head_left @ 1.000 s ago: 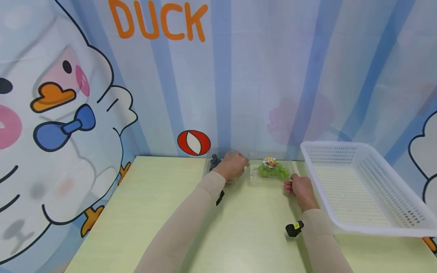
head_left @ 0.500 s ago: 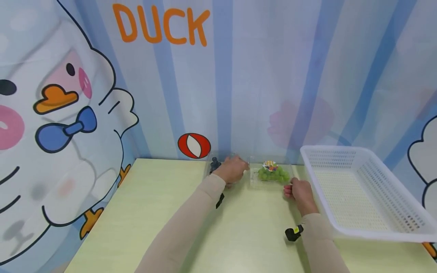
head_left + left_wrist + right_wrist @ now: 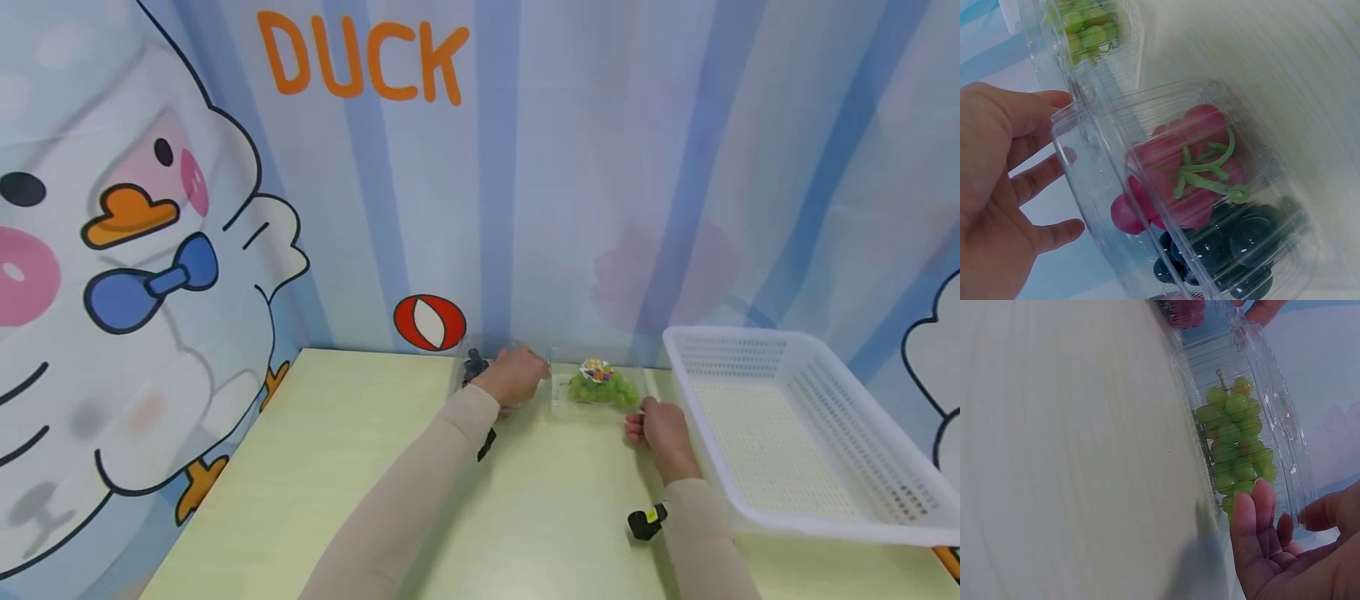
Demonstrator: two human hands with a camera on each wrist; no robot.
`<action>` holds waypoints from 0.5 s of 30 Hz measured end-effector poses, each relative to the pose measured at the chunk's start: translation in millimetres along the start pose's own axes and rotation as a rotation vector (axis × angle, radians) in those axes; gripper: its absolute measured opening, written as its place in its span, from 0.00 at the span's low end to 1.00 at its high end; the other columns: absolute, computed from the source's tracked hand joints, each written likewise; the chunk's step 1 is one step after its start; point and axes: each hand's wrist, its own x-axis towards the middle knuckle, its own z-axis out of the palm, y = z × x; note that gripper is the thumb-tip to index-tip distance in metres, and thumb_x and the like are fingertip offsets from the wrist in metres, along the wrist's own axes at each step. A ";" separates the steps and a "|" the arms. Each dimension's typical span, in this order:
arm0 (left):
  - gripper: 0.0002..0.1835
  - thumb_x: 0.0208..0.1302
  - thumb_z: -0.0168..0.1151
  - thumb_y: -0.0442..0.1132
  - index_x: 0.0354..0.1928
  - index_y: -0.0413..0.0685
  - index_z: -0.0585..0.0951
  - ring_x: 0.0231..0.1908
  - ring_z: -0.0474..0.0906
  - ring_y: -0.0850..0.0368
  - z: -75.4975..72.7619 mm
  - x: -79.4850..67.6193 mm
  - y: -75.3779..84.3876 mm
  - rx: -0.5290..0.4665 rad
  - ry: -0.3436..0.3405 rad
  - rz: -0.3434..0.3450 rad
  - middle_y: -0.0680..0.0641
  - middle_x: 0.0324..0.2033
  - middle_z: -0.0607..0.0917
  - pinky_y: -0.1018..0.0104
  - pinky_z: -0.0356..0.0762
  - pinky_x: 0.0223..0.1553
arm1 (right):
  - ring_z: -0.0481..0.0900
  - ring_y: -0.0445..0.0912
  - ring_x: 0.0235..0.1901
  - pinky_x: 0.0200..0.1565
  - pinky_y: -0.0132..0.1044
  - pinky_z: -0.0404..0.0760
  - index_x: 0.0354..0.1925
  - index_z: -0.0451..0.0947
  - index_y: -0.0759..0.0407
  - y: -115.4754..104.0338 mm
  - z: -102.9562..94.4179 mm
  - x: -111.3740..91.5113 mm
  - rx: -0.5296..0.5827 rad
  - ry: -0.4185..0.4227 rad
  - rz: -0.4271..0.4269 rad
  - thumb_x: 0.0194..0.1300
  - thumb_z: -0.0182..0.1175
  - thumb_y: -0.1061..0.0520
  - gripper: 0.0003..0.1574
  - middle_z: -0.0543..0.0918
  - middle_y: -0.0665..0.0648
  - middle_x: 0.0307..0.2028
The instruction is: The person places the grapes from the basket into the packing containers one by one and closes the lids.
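Two clear plastic boxes stand side by side at the back of the table. The left box (image 3: 1166,106) contains red grapes (image 3: 1204,125) with a green stem and dark grapes (image 3: 1254,240). My left hand (image 3: 513,375) pinches this box's corner between thumb and forefinger, the other fingers spread along its rim in the left wrist view. Green grapes (image 3: 1235,437) lie in the right box (image 3: 1210,350), which carries a colourful round label (image 3: 597,371). At that box's right end, my right hand (image 3: 663,429) pinches the edge, with the remaining fingers bent in front of the grapes.
A white perforated basket (image 3: 750,508) stands on the right, close to my right forearm. A printed curtain (image 3: 570,167) rises right behind the boxes at the back edge of the pale yellow table (image 3: 360,442).
The head view has tilted slightly, so everything sits a little lower in it. Both hands keep their places at the two boxes.
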 end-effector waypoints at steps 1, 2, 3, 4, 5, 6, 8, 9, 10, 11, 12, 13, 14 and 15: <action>0.25 0.74 0.52 0.26 0.67 0.55 0.80 0.69 0.67 0.49 0.1 -0.1 0.4 0.003 -0.002 0.003 0.53 0.66 0.78 0.34 0.55 0.72 | 0.80 0.37 0.21 0.29 0.31 0.85 0.57 0.65 0.76 0.7 -0.1 -0.7 -0.004 0.003 -0.002 0.77 0.38 0.57 0.24 0.80 0.51 0.24; 0.25 0.74 0.52 0.26 0.66 0.55 0.80 0.69 0.67 0.49 0.2 0.1 0.6 0.008 -0.004 0.004 0.53 0.66 0.78 0.34 0.56 0.72 | 0.80 0.37 0.21 0.29 0.31 0.84 0.56 0.65 0.75 1.3 -0.2 -0.8 -0.007 0.006 -0.006 0.77 0.38 0.57 0.23 0.80 0.51 0.24; 0.25 0.74 0.52 0.26 0.66 0.55 0.80 0.69 0.67 0.49 0.3 0.2 0.7 0.011 -0.004 0.005 0.53 0.66 0.78 0.33 0.56 0.71 | 0.80 0.37 0.21 0.29 0.31 0.85 0.56 0.66 0.75 1.9 -0.3 -0.7 -0.013 0.009 -0.012 0.76 0.38 0.57 0.23 0.80 0.51 0.24; 0.25 0.74 0.53 0.25 0.66 0.55 0.80 0.69 0.67 0.48 0.2 0.3 0.9 0.011 -0.006 0.006 0.53 0.66 0.78 0.33 0.56 0.71 | 0.80 0.37 0.21 0.29 0.31 0.85 0.56 0.66 0.75 2.4 -0.3 -0.7 -0.019 0.012 -0.016 0.77 0.38 0.56 0.23 0.80 0.51 0.24; 0.25 0.74 0.53 0.25 0.66 0.55 0.80 0.69 0.67 0.48 0.1 0.3 0.9 0.009 -0.007 0.005 0.53 0.66 0.78 0.33 0.56 0.71 | 0.80 0.37 0.21 0.29 0.31 0.85 0.55 0.66 0.75 2.6 0.0 -0.7 -0.026 0.015 -0.021 0.76 0.38 0.56 0.23 0.80 0.51 0.24; 0.26 0.74 0.52 0.25 0.66 0.55 0.80 0.69 0.67 0.48 0.2 0.3 0.7 0.009 -0.011 0.002 0.53 0.66 0.78 0.33 0.55 0.72 | 0.80 0.37 0.22 0.29 0.31 0.85 0.55 0.66 0.75 2.8 0.1 -0.6 -0.041 0.016 -0.025 0.77 0.38 0.56 0.23 0.81 0.51 0.25; 0.26 0.74 0.52 0.24 0.67 0.55 0.80 0.70 0.66 0.49 0.0 0.6 0.7 0.013 -0.015 -0.002 0.53 0.67 0.77 0.33 0.54 0.72 | 0.81 0.36 0.22 0.30 0.32 0.85 0.55 0.67 0.74 2.8 0.3 -0.4 -0.062 0.020 -0.034 0.77 0.38 0.56 0.23 0.81 0.51 0.25; 0.26 0.74 0.52 0.24 0.67 0.55 0.79 0.70 0.65 0.49 -0.2 0.4 0.8 0.017 -0.018 -0.002 0.53 0.67 0.77 0.34 0.54 0.72 | 0.81 0.36 0.22 0.30 0.32 0.85 0.54 0.67 0.74 2.8 0.4 -0.6 -0.073 0.022 -0.038 0.77 0.38 0.55 0.24 0.81 0.51 0.25; 0.26 0.74 0.52 0.24 0.67 0.55 0.79 0.71 0.65 0.49 -0.3 0.3 1.0 0.022 -0.020 -0.001 0.53 0.68 0.77 0.34 0.54 0.72 | 0.81 0.36 0.22 0.30 0.32 0.85 0.54 0.67 0.74 3.0 0.4 -0.5 -0.080 0.023 -0.041 0.77 0.37 0.55 0.23 0.81 0.51 0.25; 0.26 0.74 0.52 0.25 0.67 0.56 0.79 0.71 0.65 0.49 -0.4 0.2 1.1 0.027 -0.023 -0.002 0.54 0.68 0.76 0.34 0.53 0.72 | 0.81 0.36 0.22 0.30 0.32 0.85 0.53 0.67 0.73 3.1 0.4 -0.5 -0.085 0.024 -0.044 0.77 0.37 0.55 0.23 0.81 0.51 0.25; 0.26 0.74 0.52 0.25 0.67 0.56 0.79 0.71 0.64 0.50 -0.7 -0.2 1.4 0.033 -0.025 -0.002 0.54 0.68 0.76 0.34 0.53 0.73 | 0.81 0.36 0.22 0.30 0.32 0.85 0.52 0.67 0.73 3.2 0.3 -0.5 -0.091 0.024 -0.046 0.78 0.37 0.55 0.23 0.81 0.51 0.25; 0.26 0.74 0.52 0.25 0.67 0.56 0.79 0.71 0.64 0.50 -1.2 -0.7 2.0 0.038 -0.027 -0.001 0.54 0.68 0.76 0.34 0.53 0.73 | 0.81 0.36 0.22 0.30 0.32 0.85 0.52 0.67 0.72 3.2 0.4 -0.8 -0.092 0.022 -0.046 0.78 0.37 0.55 0.22 0.81 0.51 0.25; 0.26 0.74 0.53 0.25 0.67 0.56 0.79 0.71 0.64 0.50 -1.8 -1.4 2.7 0.041 -0.028 -0.001 0.54 0.69 0.76 0.34 0.53 0.73 | 0.81 0.36 0.22 0.30 0.32 0.85 0.51 0.67 0.72 3.3 0.4 -1.0 -0.092 0.022 -0.046 0.78 0.36 0.55 0.22 0.81 0.51 0.25; 0.26 0.74 0.53 0.25 0.67 0.56 0.79 0.72 0.64 0.50 -2.2 -1.9 3.2 0.044 -0.029 -0.001 0.54 0.69 0.76 0.34 0.53 0.73 | 0.81 0.37 0.22 0.30 0.32 0.85 0.51 0.67 0.71 3.5 0.4 -0.8 -0.092 0.021 -0.044 0.78 0.36 0.54 0.22 0.81 0.51 0.25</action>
